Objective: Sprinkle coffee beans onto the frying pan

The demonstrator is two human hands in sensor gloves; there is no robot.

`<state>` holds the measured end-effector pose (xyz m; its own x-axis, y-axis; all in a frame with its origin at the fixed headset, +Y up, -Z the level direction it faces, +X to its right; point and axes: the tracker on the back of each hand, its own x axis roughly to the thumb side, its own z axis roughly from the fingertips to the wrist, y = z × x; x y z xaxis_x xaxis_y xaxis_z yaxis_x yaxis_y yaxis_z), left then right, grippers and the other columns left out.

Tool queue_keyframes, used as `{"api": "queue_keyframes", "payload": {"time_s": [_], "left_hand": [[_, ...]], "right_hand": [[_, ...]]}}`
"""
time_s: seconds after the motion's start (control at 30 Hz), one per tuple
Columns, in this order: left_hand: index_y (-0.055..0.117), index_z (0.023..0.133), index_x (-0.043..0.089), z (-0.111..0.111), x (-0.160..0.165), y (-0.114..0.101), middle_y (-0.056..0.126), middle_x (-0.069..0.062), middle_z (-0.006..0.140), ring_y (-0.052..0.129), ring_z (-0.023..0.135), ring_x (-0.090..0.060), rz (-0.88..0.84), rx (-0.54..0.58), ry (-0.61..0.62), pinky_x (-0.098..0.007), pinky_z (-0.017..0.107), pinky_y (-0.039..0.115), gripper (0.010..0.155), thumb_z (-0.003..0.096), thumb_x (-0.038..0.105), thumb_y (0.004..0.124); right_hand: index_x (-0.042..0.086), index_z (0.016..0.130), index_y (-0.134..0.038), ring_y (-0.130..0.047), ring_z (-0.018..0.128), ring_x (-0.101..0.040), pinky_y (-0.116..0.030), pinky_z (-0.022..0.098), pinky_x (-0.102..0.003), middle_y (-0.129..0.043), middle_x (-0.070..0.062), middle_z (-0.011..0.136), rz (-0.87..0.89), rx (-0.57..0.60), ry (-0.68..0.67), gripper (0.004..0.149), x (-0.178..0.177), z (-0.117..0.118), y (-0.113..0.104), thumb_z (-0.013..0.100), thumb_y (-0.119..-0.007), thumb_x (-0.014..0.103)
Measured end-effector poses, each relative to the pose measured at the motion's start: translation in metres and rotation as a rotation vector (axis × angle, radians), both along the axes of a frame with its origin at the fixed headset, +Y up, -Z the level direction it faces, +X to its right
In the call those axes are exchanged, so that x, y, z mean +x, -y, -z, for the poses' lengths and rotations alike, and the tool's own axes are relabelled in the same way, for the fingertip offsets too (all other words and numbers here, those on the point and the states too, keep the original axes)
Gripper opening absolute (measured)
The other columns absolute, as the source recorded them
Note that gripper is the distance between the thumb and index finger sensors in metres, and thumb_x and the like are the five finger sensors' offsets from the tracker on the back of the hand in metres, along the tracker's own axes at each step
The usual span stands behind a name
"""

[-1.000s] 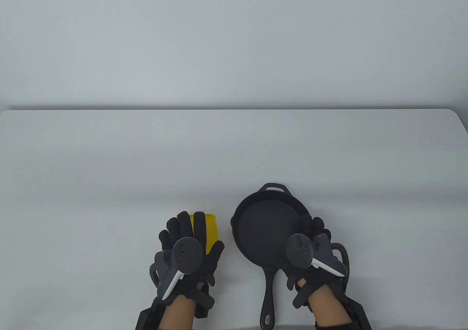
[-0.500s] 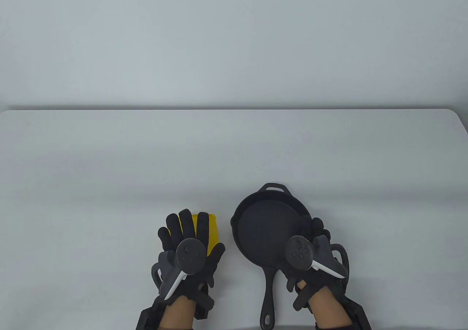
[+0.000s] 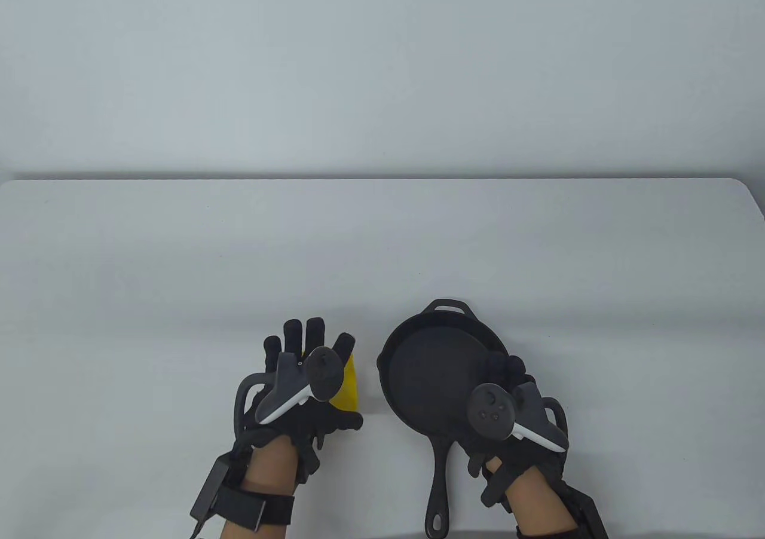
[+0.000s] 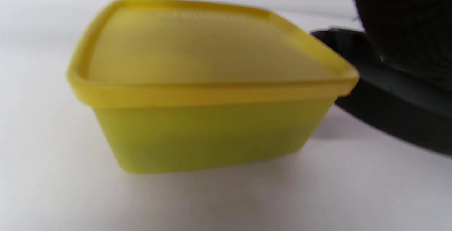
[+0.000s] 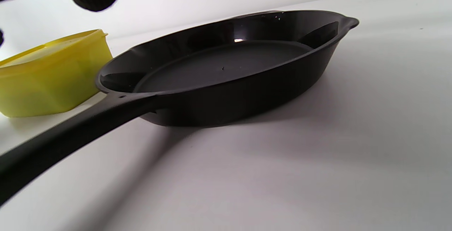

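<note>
1. The lidded container sat on the table, just left of the frying pan.
2. The left hand hovered above the container.
3. The right hand was at the pan's right edge.

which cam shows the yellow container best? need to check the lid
Left wrist view: the yellow container fills the frame, lid on, slightly blurred. Table view shows only a sliver beside the left hand. Right wrist view catches one end.

one frying pan, one yellow lidded container, two gloved hands
</note>
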<state>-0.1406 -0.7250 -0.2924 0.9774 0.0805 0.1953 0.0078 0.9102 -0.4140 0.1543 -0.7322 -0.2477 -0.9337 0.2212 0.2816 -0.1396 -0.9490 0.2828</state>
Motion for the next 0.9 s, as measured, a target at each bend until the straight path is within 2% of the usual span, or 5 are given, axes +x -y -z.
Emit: {"api": "queue_keyframes", "payload": {"time_s": [0.1, 0.23, 0.57, 0.73, 0.9], "left_hand": [[0.004, 0.091, 0.064, 0.011, -0.004, 0.014, -0.009, 0.006, 0.109, -0.002, 0.112, -0.032, 0.093, -0.075, 0.031, -0.064, 0.081, 0.016, 0.119, 0.0028, 0.083, 0.083], [0.000, 0.088, 0.064, 0.017, -0.010, 0.025, -0.001, -0.001, 0.113, 0.011, 0.115, -0.039, 0.121, -0.117, 0.038, -0.067, 0.082, 0.027, 0.120, 0.0027, 0.085, 0.083], [0.008, 0.096, 0.059, 0.014, -0.007, 0.032, 0.013, -0.015, 0.116, 0.033, 0.109, -0.044, 0.060, -0.051, 0.096, -0.068, 0.082, 0.028, 0.115, 0.0162, 0.082, 0.087], [0.015, 0.100, 0.056, 0.006, -0.008, 0.023, 0.024, -0.020, 0.115, 0.044, 0.104, -0.046, 0.081, -0.004, 0.110, -0.067, 0.081, 0.036, 0.117, 0.0141, 0.082, 0.089], [0.015, 0.101, 0.055, -0.020, 0.014, -0.020, 0.025, -0.020, 0.115, 0.046, 0.104, -0.045, 0.164, 0.206, 0.219, -0.066, 0.081, 0.038, 0.117, 0.0136, 0.084, 0.087]], "right_hand": [[-0.007, 0.100, -0.003, 0.005, 0.078, -0.063, -0.012, 0.053, -0.070, 0.006, -0.038, 0.094, -0.001, 0.005, -0.011, 0.097, -0.002, 0.000, 0.000, 0.058, -0.059, 0.060], [-0.007, 0.100, -0.003, 0.005, 0.078, -0.063, -0.011, 0.053, -0.070, 0.006, -0.038, 0.094, 0.012, 0.009, -0.022, 0.097, -0.004, -0.001, 0.000, 0.058, -0.059, 0.060], [-0.005, 0.102, -0.005, 0.001, 0.082, -0.063, -0.015, 0.056, -0.070, 0.002, -0.037, 0.097, 0.105, 0.032, -0.007, 0.096, -0.002, 0.003, 0.001, 0.058, -0.059, 0.060], [-0.001, 0.106, -0.015, -0.021, 0.091, -0.064, -0.039, 0.061, -0.070, -0.014, -0.035, 0.104, 0.270, 0.213, 0.023, 0.095, 0.000, -0.001, -0.007, 0.055, -0.062, 0.064], [0.006, 0.109, -0.013, -0.040, 0.099, -0.059, -0.051, 0.065, -0.067, -0.016, -0.028, 0.110, 0.518, 0.268, -0.027, 0.091, 0.001, -0.007, -0.014, 0.057, -0.056, 0.066]]}}
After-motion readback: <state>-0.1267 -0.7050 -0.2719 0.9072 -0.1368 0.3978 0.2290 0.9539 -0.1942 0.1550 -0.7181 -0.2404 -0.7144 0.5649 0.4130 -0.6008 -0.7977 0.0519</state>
